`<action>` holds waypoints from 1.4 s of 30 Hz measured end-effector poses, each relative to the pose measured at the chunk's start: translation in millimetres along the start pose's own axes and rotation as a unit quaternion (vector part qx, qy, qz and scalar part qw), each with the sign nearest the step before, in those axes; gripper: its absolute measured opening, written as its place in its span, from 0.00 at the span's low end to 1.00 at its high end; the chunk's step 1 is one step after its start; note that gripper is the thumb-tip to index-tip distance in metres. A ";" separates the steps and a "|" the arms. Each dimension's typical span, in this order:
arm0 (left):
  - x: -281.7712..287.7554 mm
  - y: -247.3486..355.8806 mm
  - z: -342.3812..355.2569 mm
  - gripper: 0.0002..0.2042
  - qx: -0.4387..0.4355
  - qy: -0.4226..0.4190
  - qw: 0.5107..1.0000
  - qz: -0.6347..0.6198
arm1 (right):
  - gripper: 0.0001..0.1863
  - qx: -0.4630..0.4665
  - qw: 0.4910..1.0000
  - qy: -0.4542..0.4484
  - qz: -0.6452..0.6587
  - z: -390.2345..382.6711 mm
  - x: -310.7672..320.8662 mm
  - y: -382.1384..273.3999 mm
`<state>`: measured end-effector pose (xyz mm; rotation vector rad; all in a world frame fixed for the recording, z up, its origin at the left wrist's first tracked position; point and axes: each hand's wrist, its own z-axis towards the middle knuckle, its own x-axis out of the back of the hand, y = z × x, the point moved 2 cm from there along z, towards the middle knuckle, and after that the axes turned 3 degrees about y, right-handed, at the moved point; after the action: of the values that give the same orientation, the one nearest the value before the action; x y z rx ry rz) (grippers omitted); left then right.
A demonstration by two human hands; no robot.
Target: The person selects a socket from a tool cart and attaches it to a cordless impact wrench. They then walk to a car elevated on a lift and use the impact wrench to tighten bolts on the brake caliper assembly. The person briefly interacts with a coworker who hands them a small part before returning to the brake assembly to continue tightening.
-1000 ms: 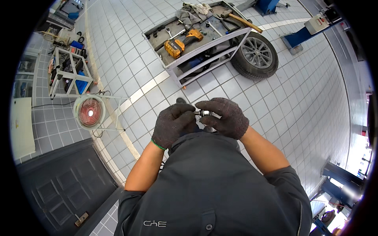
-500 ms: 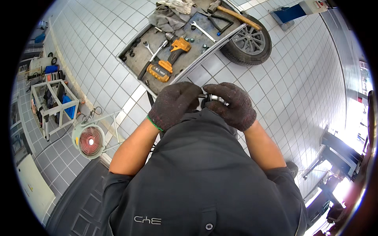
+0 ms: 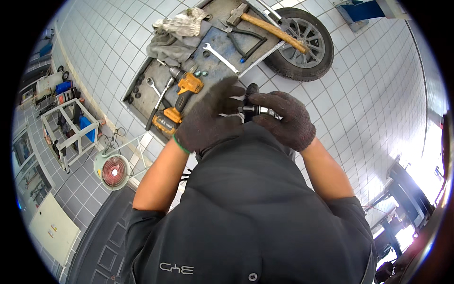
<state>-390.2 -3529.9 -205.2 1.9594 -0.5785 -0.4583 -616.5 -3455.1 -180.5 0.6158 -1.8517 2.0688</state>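
- Metal part (image 3: 257,110): in front of the torso, between the hands; its long axis runs nearly level from side to side, the narrow end pointing left and the other end lying in the right hand.
- Right hand (image 3: 285,121): gloved, pinching the part between fingers above and thumb below, fingertips directed left.
- Left hand (image 3: 210,117): gloved, fingers spread, thumb apart below, opening toward the part's narrow end; whether it touches is unclear.
- Forearms: slant upward and inward from bent elbows.
- Surface (image 3: 213,68): beyond the left hand, bearing a drill (image 3: 182,99), wrench (image 3: 221,58) and hammer (image 3: 272,31).
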 end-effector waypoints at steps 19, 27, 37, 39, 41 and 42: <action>4.9 -121.7 213.0 0.13 -0.124 -0.216 0.660 0.709 | 0.22 -0.217 0.967 0.097 0.089 -23.5 98.5 75.9; 4.1 -136.0 215.7 0.17 -0.164 -0.204 0.686 0.679 | 0.24 -0.238 0.958 0.082 0.138 -10.6 101.4 82.4; 18.0 -92.8 194.2 0.09 -0.252 -0.028 0.705 0.662 | 0.22 -0.227 0.945 0.138 0.190 -15.9 107.9 82.4; 25.8 -43.3 179.2 0.09 -0.325 0.049 0.728 0.602 | 0.22 -0.221 0.950 0.104 0.195 -12.0 112.8 81.6; 22.5 -5.0 152.2 0.10 -0.214 0.089 0.915 0.331 | 0.22 -0.200 0.948 0.088 0.231 -3.5 114.9 77.2; 17.5 13.1 136.8 0.11 -0.148 0.105 0.967 0.180 | 0.23 -0.184 0.942 0.087 0.266 3.3 114.2 74.4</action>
<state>-453.3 -3643.5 -253.1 1.5510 -0.6691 -0.0984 -751.2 -3475.0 -187.4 -0.1795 -2.3939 1.8877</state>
